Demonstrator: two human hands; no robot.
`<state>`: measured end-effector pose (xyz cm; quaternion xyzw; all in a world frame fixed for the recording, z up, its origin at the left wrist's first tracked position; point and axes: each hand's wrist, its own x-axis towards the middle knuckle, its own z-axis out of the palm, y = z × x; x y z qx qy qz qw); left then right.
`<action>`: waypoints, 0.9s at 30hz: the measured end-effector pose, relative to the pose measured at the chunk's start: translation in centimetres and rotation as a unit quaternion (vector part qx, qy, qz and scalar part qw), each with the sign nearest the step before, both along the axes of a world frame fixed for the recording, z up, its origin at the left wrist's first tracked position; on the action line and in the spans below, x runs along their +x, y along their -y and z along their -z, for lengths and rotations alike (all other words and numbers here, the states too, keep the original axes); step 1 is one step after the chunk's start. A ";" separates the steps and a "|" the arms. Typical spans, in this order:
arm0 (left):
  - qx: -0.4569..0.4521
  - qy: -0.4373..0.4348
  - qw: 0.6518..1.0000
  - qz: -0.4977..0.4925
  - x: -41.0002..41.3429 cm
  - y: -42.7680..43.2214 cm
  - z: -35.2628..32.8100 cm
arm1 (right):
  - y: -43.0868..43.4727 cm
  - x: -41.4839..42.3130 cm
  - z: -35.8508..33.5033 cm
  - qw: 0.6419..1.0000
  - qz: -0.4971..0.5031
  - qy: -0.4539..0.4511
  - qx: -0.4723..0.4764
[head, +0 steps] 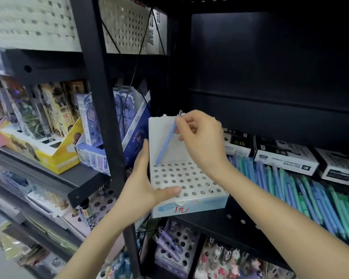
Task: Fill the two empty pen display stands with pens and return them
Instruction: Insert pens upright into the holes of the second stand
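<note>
The pen display stand (191,179) is a white cardboard box with a tall back flap and a flat top pierced by rows of round holes, nearly all of them unfilled. Its pale blue front face carries a red handwritten price mark. It sits at the front edge of a black metal shelf (222,224), tilted slightly toward the camera.

The left hand (141,184) grips the stand's left side, fingers up along the wall and thumb pressed flat on the perforated top. The right hand (201,137) pinches the upper end of a light blue pen (166,146) between fingertips; the pen leans to the right, its tip at a hole in the back-left corner.

Just right of the stand, loose pens (290,188) in blue, teal and green lie in a heap on the same shelf, with black-and-white boxes (284,156) stacked behind them. The bay above is dark.

A black upright post (103,97) divides this bay from the next one — there, yellow and blue cartons (54,150) hold packaged stationery. White pegboard (32,23) shows at the top left. Below, another holed stand (175,252) holds a few purple pens.
</note>
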<state>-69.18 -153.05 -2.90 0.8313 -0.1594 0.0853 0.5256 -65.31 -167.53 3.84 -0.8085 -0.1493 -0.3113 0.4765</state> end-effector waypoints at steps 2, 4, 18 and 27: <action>0.000 -0.003 1.000 0.016 0.6 0.0 0.3 | -0.4 0.7 0.0 1.000 0.005 -0.012 -0.019; -0.012 -0.004 0.999 0.031 1.3 0.2 0.6 | -0.7 1.2 0.0 0.999 0.008 -0.022 -0.049; -0.053 0.021 0.996 0.063 3.8 0.8 0.5 | -1.7 3.6 0.7 0.989 0.001 -0.098 -0.107; 0.005 0.055 0.993 -0.102 2.0 1.7 -0.8 | 7.3 -2.4 0.1 0.987 0.087 -0.086 -0.103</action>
